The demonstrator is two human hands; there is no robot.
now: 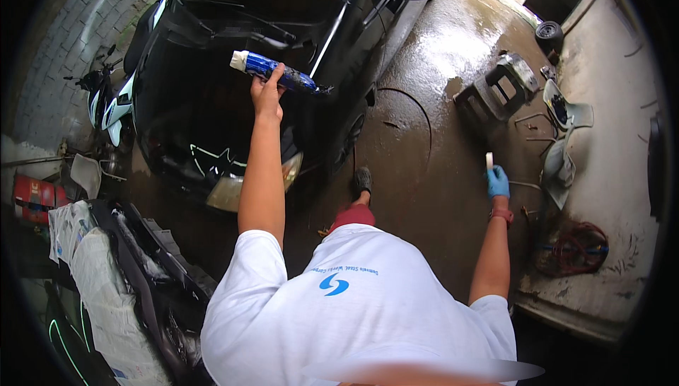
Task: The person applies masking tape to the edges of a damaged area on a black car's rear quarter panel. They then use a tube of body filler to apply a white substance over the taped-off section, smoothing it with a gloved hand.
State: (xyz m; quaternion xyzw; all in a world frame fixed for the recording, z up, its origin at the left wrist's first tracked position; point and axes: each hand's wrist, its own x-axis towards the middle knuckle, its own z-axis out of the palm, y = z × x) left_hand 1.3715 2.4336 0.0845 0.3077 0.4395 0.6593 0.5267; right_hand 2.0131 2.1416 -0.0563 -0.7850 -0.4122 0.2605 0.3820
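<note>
My left hand (267, 95) is raised over the dark car's bonnet (191, 96), its fingers wrapped round a blue tube (263, 66). The tube has an off-white end at its left and dark smears toward its right end. Lower and to the right, my right hand (498, 184) wears a light blue glove and is closed on a small white block-shaped piece (489, 160). That piece sticks up past the fingers, and its exact kind cannot be made out. A yellowed headlight (228, 189) sits at the car's near corner, beside my left forearm.
Wet brown floor (424, 202) surrounds my shoe (363, 179). At the right stand a grey plastic step stool (497, 92), pale panels (559, 160) and a coiled red hose (576, 248) along the wall. A scooter (113, 103), red box (35, 199) and paper-covered parts (99, 280) occupy the left.
</note>
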